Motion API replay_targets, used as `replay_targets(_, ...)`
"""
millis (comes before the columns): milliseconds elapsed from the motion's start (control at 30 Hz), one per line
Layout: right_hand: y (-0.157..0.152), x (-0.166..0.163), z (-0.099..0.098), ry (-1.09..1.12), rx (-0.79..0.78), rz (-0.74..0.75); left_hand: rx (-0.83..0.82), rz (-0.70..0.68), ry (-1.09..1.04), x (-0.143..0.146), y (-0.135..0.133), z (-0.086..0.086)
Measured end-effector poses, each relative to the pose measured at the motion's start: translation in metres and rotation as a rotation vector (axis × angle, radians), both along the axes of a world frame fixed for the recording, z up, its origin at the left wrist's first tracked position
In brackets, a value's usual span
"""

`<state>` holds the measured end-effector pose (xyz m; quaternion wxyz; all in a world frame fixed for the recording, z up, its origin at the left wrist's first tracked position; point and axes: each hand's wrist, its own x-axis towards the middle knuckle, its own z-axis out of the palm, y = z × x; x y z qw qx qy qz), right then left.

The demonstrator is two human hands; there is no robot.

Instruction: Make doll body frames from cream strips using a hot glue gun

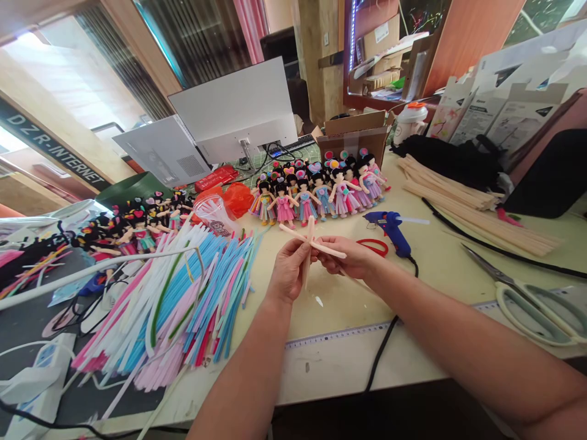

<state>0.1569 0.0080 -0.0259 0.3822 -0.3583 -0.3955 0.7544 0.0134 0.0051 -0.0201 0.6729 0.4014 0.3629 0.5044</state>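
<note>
Two bare arms [257, 360] come nearest. Left hand [290, 263] and right hand [343, 256] pinch crossed peach stems [310, 231], left of the glue gun [393, 233]. Probably light, soft, bendy: hold where they cross.

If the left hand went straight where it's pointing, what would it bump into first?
Probably the little dolls: they're in front of the left hand, beyond the beige fuzzy stems it holds. How far away they are is hard to tell.
</note>
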Motion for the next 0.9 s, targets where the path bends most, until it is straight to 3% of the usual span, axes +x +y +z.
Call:
replay_targets(300, -0.006, -0.006, 0.009, -0.085, 0.128, -0.091, -0.025, 0.043, -0.025, -0.003, 0.003, 0.0)
replay_targets(533, -0.002, -0.01, -0.008, -0.332, 0.242, -0.14, 0.018, 0.121, 0.02, -0.009, 0.008, -0.002)
replay_targets(633, -0.003, -0.013, -0.01, -0.471, 0.307, -0.11, 0.009, 0.159, 0.024, -0.011, 0.011, -0.002)
replay_targets(800, -0.009, -0.013, -0.003, -0.765, 0.575, -0.005, 0.0, 0.219, -0.008, -0.013, 0.013, -0.001)
replay_targets(900, -0.012, -0.014, 0.001, -0.826, 0.638, 0.04, 0.004, 0.255, -0.006, -0.013, 0.014, -0.001)
